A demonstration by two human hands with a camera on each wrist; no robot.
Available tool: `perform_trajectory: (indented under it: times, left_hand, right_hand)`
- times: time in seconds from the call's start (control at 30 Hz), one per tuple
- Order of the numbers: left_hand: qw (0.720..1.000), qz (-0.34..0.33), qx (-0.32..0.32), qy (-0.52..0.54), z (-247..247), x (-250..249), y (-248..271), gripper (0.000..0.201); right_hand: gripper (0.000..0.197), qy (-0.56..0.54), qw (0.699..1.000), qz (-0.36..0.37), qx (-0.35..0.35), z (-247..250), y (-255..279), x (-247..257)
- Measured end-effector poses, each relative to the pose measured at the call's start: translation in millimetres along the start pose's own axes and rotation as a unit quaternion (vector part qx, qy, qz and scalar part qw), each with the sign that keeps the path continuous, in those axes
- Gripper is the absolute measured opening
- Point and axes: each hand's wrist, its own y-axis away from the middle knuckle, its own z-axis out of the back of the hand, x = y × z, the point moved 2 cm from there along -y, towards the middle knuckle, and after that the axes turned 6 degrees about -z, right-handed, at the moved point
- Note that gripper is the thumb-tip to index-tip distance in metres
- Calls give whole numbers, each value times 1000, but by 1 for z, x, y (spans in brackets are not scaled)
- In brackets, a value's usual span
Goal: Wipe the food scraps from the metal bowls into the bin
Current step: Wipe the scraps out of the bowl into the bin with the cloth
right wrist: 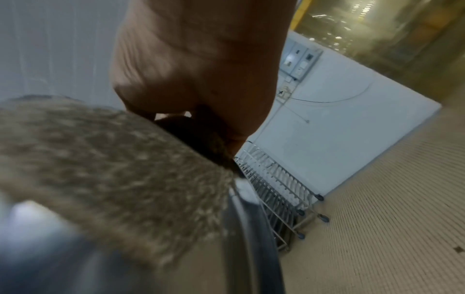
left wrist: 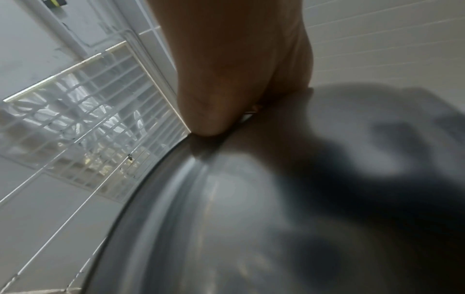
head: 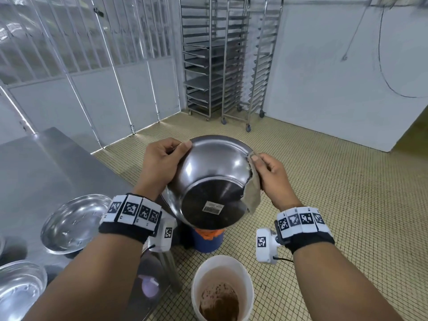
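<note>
A steel bowl (head: pixel 208 179) is held in the air, tipped so its underside with a barcode sticker faces me. My left hand (head: pixel 162 158) grips its left rim, thumb on the edge. My right hand (head: pixel 268 172) pinches a brownish cloth (head: pixel 252 193) against the bowl's right rim. In the left wrist view the bowl's outer wall (left wrist: pixel 251 218) fills the frame under my thumb (left wrist: pixel 216 95). The right wrist view is filled by the cloth (right wrist: pixel 113 169) draped over the rim. A white bucket (head: pixel 222 288) with brown scraps stands on the floor below.
A steel table (head: pixel 51 163) at left carries an upturned-looking empty bowl (head: pixel 74 223) and another (head: pixel 20 288) at its near corner. A blue bin with orange liner (head: pixel 208 239) stands under the held bowl. Wheeled tray racks (head: pixel 227 66) stand by the far wall on tiled floor.
</note>
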Motion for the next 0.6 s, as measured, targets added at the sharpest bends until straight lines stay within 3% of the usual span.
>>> perform_trajectory:
  times: [0.1, 0.23, 0.3, 0.47, 0.6]
  left_hand:
    - [999, -10, 24, -24, -6, -1, 2, 22]
    - [993, -47, 91, -62, -21, -4, 9, 22]
    - [993, -54, 88, -57, -23, -3, 10, 22]
    - [999, -21, 17, -16, -7, 1, 2, 21]
    - [999, -8, 33, -14, -10, 3, 4, 20]
  right_hand:
    - [24, 36, 999, 20, -4, -3, -5, 13]
    - [15, 171, 977, 121, 41, -12, -15, 38]
    - [14, 178, 973, 139, 42, -14, -15, 38]
    - [25, 40, 998, 49, 6, -2, -5, 1]
    - [27, 35, 999, 23, -10, -1, -5, -3]
